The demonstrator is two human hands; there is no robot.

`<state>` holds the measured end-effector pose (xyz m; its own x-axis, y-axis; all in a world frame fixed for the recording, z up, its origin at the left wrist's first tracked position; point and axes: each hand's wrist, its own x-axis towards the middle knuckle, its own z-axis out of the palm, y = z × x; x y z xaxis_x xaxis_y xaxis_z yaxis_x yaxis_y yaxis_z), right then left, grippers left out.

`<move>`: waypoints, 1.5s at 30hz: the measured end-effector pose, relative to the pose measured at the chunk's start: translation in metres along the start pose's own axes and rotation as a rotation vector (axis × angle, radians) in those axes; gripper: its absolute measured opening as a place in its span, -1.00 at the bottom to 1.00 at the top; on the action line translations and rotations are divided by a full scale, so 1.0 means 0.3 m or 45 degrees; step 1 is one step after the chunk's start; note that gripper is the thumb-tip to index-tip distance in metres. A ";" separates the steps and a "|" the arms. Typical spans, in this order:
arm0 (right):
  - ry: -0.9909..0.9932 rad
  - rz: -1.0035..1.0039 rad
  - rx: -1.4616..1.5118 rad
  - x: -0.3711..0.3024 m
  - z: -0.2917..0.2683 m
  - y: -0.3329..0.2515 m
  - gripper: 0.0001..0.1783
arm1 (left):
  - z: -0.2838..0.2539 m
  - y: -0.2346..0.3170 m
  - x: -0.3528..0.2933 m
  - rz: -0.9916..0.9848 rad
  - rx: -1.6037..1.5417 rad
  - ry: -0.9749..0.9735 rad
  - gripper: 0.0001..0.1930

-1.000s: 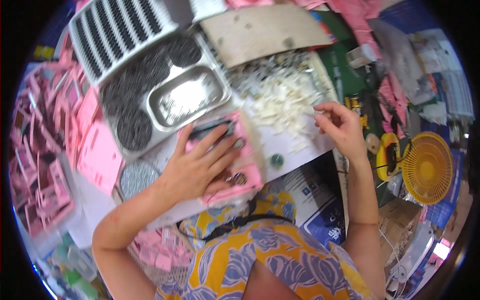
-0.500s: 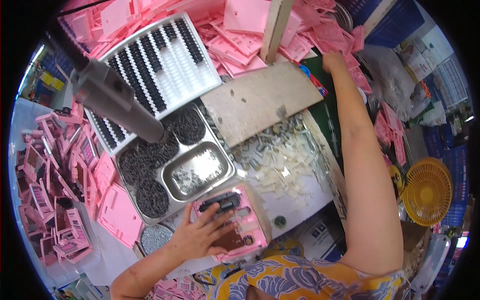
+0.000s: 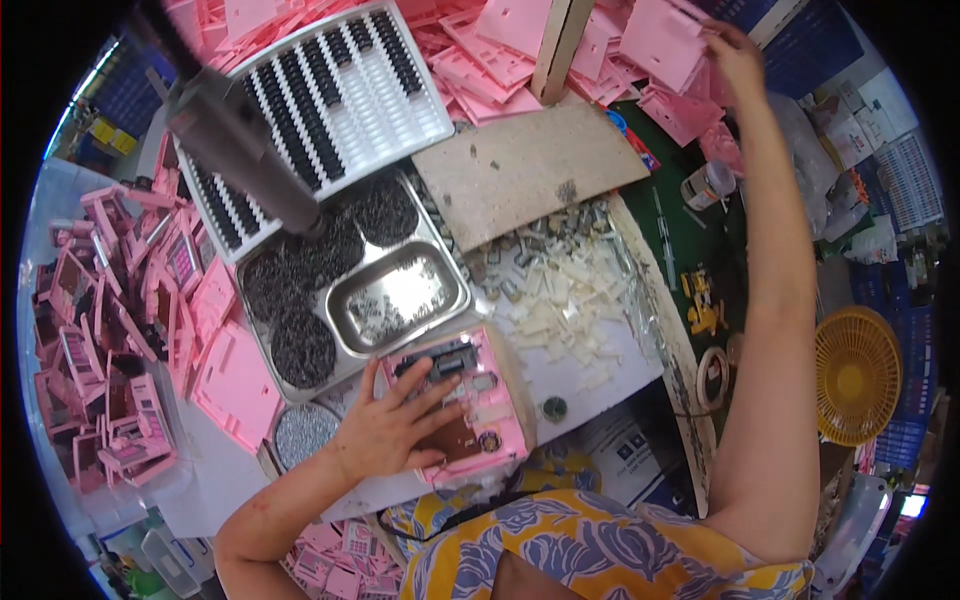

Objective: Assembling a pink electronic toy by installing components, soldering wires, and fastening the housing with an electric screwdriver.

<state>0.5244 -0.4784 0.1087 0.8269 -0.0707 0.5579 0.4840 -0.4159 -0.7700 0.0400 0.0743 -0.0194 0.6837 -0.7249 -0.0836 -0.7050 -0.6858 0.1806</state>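
- Pink rectangular plastic case [image 3: 492, 412], at the near edge of the white counter [image 3: 200, 478].
- Left hand [image 3: 388, 432], spread open across its left side.
- Right hand [image 3: 736, 62], far right, fingertips at a flat pink plastic panel [image 3: 660, 44]; cannot tell whether it grips.
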 end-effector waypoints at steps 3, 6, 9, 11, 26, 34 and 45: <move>0.006 0.011 0.220 -0.185 -0.014 -0.230 -0.68 | -0.010 0.008 -0.020 -0.038 0.021 0.010 -0.23; -0.054 0.005 0.383 -0.526 -0.042 -0.498 -0.66 | -0.033 0.017 -0.025 -0.008 -0.030 0.096 -0.21; -0.330 0.048 0.618 -0.784 -0.037 -0.646 -0.63 | -0.109 0.026 0.017 0.043 -0.437 0.751 -0.21; -0.508 0.113 0.785 -0.913 0.098 -0.759 -0.60 | -0.181 0.061 0.051 -0.186 -0.911 0.986 -0.05; -0.721 0.856 0.878 -1.533 0.470 -0.944 -0.13 | -0.069 0.203 0.016 -0.704 -1.825 1.198 -0.35; -0.942 0.608 0.192 -1.712 0.412 -0.868 -0.23 | 0.021 0.247 -0.035 -0.742 -0.836 0.716 -0.10; -1.125 0.545 0.051 -1.683 0.419 -0.853 -0.25 | 0.051 0.302 -0.080 -0.893 -0.988 0.713 -0.14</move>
<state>0.0192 -0.2223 -0.0149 0.8435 0.5022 -0.1903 0.0897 -0.4811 -0.8720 -0.0432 0.0288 -0.0161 0.9985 0.0550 0.0046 0.0270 -0.5596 0.8284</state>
